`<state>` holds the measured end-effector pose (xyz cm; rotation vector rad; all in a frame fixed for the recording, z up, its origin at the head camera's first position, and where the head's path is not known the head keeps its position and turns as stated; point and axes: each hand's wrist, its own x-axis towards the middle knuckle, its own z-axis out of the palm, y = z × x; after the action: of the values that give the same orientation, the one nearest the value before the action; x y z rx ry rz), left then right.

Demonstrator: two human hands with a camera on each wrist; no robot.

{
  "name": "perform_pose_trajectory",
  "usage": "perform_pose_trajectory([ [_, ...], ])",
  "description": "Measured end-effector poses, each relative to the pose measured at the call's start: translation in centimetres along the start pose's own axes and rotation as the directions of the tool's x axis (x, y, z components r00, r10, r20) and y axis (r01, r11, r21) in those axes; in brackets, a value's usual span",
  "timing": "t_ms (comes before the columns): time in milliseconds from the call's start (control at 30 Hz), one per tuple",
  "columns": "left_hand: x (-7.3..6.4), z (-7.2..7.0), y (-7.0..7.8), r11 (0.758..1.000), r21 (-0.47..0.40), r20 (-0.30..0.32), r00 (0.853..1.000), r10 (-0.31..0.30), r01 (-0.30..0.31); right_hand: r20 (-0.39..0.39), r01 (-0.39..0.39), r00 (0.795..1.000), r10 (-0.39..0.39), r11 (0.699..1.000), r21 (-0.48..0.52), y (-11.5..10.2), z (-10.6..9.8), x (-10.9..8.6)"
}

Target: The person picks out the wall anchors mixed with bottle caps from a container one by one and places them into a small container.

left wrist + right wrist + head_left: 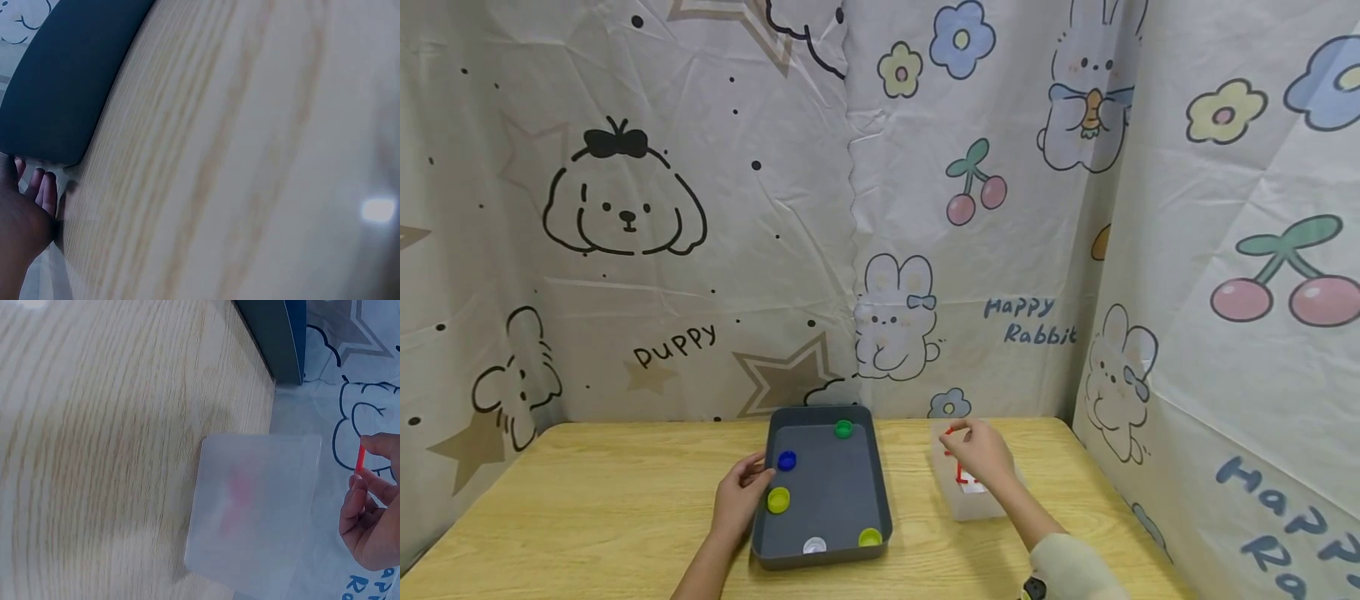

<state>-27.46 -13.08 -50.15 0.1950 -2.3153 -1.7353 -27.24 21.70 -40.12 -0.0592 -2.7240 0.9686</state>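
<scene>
A dark grey rectangular tray (827, 500) stands on the table with small round cups in it: a green cup (844, 429), a blue cup (786, 461), a yellow cup (778, 500), a second yellow cup (870, 537) and a clear cup (814, 545). My left hand (741, 493) holds the tray's left edge, its thumb at the rim. Between thumb and finger, my right hand (378, 506) pinches a short red stick (360, 457), above a translucent white box (250, 487). Red sticks (961, 473) lie in that box, partly hidden by the hand.
Both containers stand on a light wooden table (617, 508), the box to the right of the tray with a strip of wood between them. A printed cloth curtain (775, 250) hangs behind the table and at both sides.
</scene>
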Motion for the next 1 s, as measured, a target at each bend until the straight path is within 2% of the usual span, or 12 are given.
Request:
perform_pose_trajectory([
  [133,0.0,0.1,-0.1,1.0,-0.005,0.003,1.0,0.004,-0.004,0.006,-0.043,0.999,0.043,0.999,-0.01,1.0,-0.4,0.1],
  [500,0.0,0.0,0.1,1.0,0.001,-0.001,1.0,0.003,-0.003,0.029,-0.068,0.997,0.069,0.997,-0.031,3.1,-1.5,-0.1],
  [1000,-0.1,-0.1,0.2,1.0,0.004,0.006,1.0,0.002,-0.002,0.046,-0.1,0.994,0.102,0.994,-0.036,4.2,-1.9,0.0],
])
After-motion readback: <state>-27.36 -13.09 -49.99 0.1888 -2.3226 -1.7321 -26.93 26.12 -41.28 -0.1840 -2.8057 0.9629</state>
